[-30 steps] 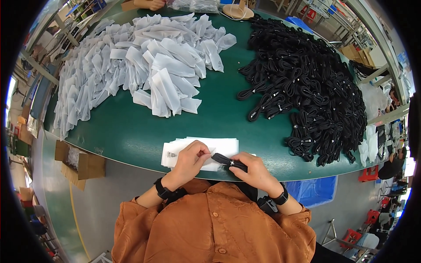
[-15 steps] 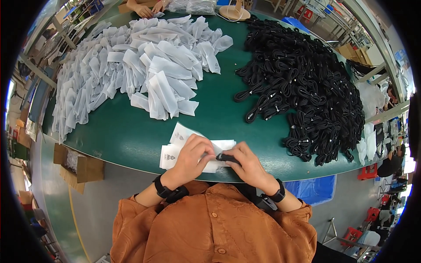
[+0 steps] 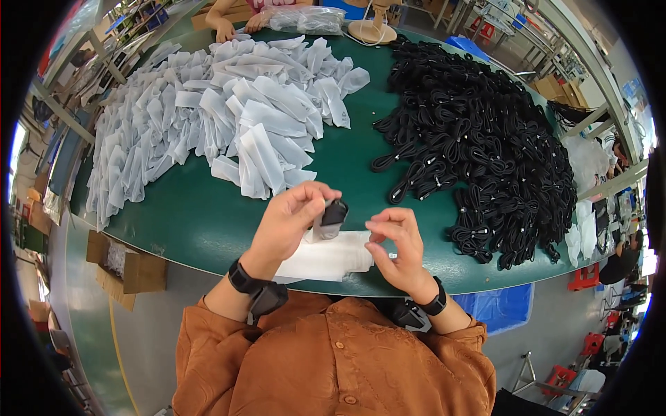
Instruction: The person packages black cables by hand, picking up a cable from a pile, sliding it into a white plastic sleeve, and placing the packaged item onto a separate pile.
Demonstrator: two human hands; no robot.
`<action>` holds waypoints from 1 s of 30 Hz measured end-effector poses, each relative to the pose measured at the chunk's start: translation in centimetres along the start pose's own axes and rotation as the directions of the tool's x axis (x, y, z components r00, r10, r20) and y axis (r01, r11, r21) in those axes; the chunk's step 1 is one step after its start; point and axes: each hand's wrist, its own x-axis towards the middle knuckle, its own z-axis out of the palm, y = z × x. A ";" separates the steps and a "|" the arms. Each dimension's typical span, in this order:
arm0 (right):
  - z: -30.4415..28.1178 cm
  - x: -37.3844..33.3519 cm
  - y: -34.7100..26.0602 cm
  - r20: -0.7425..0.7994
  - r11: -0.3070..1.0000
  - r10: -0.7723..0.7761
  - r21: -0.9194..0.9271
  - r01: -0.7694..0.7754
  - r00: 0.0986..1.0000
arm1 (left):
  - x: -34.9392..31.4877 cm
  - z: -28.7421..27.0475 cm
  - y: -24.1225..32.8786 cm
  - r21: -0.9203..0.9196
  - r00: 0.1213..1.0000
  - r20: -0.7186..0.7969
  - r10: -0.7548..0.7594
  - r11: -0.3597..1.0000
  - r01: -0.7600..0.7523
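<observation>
My left hand (image 3: 288,218) pinches the top of a small translucent bag (image 3: 326,231), raised over the table, with a bundled black cable (image 3: 335,212) partly inside it. To its right is my right hand (image 3: 400,251), fingers curved and apart, with nothing visible between them. Below both hands a stack of flat white bags (image 3: 312,263) lies at the table's near edge. A large heap of filled whitish bags (image 3: 263,125) spreads over the left of the table. Coiled black cables (image 3: 479,152) with tied middles form a big pile on the right.
The green table (image 3: 354,166) has a curved near edge in front of me. An opened cardboard box (image 3: 142,269) stands low at the left, and a blue sheet (image 3: 494,306) lies low at the right. Across the table are another person's hands (image 3: 239,26) beside clear plastic packs (image 3: 305,21).
My left hand has lifted the bag with the black cable up from the stack. My right hand has let go of the cable and moved slightly right, its fingers now apart.
</observation>
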 end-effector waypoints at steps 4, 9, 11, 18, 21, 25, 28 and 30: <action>0.5 0.9 0.9 0.092 0.993 -0.058 -0.098 0.067 0.994 | 0.6 0.7 -0.2 -0.153 0.996 0.046 -0.071 0.985 0.078; 0.9 1.0 1.2 0.042 0.966 -0.175 -0.184 0.180 0.984 | 0.1 1.4 -0.7 -0.221 0.988 0.098 -0.121 0.965 0.140; 0.7 0.9 0.8 0.074 0.937 -0.224 -0.259 0.236 0.972 | 0.0 1.3 -0.8 -0.211 0.986 0.107 -0.127 0.966 0.147; 0.8 1.4 -0.7 0.106 0.875 -0.257 -0.396 0.278 0.960 | -0.2 0.6 -1.8 -0.223 0.973 0.153 -0.170 0.954 0.202; 1.0 1.7 -0.8 0.061 0.889 -0.237 -0.388 0.242 0.970 | -0.1 0.7 -2.0 -0.162 0.970 0.146 -0.195 0.962 0.218; 0.3 2.3 -0.8 0.040 0.900 -0.242 -0.363 0.240 0.969 | -0.4 2.2 -2.3 -0.049 0.987 0.158 0.025 0.999 -0.017; -0.3 2.7 -0.6 0.119 0.902 -0.216 -0.355 0.244 0.969 | -1.3 3.1 -2.7 0.177 0.978 0.208 0.014 0.983 -0.051; -0.3 3.1 -0.3 0.060 0.946 -0.213 -0.237 0.221 0.975 | -1.4 3.2 -2.4 0.286 0.973 0.230 0.003 0.956 -0.071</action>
